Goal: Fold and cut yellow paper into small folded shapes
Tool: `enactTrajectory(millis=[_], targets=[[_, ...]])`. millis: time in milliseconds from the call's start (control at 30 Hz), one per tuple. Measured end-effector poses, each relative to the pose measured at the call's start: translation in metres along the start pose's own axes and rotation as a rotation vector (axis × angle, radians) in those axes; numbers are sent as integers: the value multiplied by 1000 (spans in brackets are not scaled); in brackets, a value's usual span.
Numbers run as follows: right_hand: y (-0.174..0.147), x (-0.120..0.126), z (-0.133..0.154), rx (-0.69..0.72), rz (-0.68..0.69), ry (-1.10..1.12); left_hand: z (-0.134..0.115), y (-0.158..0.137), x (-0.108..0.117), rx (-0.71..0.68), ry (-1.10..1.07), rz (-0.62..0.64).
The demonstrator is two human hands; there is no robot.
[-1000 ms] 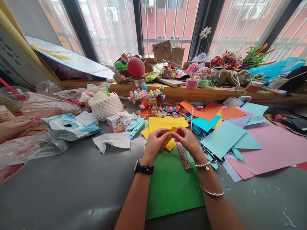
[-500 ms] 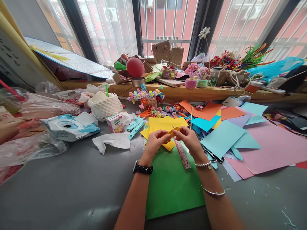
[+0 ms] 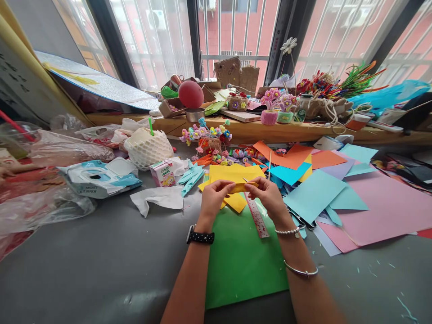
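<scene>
My left hand point(image 3: 216, 195) pinches the left end of a small folded strip of yellow paper point(image 3: 240, 187). The right end of that strip is between the fingers of my right hand point(image 3: 266, 193), where a thin pointed tip also shows; I cannot make out what it belongs to. Larger yellow sheets point(image 3: 232, 172) lie just behind and under the strip. Below my hands, a patterned ruler point(image 3: 257, 218) rests at a slant on a green sheet point(image 3: 246, 265).
Blue paper point(image 3: 315, 193), pink paper point(image 3: 391, 202) and orange paper point(image 3: 286, 155) overlap on the right. To the left are a wet-wipe pack point(image 3: 101, 177), a tissue point(image 3: 157, 199), a small box point(image 3: 164, 173) and a netted coconut point(image 3: 148, 148). Fuzzy flowers point(image 3: 205, 135) stand behind.
My hands have moved slightly apart. The yellow strip, tilted and mostly covered by fingers before, is now stretched level between them.
</scene>
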State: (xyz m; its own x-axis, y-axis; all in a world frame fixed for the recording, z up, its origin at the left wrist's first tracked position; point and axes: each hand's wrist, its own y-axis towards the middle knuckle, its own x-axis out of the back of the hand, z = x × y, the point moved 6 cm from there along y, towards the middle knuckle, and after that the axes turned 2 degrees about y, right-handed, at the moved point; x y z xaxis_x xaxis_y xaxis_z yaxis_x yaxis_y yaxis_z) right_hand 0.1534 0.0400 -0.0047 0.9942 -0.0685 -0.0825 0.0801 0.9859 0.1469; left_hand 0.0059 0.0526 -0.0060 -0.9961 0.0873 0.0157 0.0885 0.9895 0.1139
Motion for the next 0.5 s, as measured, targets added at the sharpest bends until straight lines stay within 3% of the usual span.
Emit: enactTrajectory(millis=[300,500], targets=[[-4,-2,-1,-90,8,92,4,-3,-7,123,-133,53],[-5,-9,-3,-112,23,24,5,-5,-11,142,-171,86]])
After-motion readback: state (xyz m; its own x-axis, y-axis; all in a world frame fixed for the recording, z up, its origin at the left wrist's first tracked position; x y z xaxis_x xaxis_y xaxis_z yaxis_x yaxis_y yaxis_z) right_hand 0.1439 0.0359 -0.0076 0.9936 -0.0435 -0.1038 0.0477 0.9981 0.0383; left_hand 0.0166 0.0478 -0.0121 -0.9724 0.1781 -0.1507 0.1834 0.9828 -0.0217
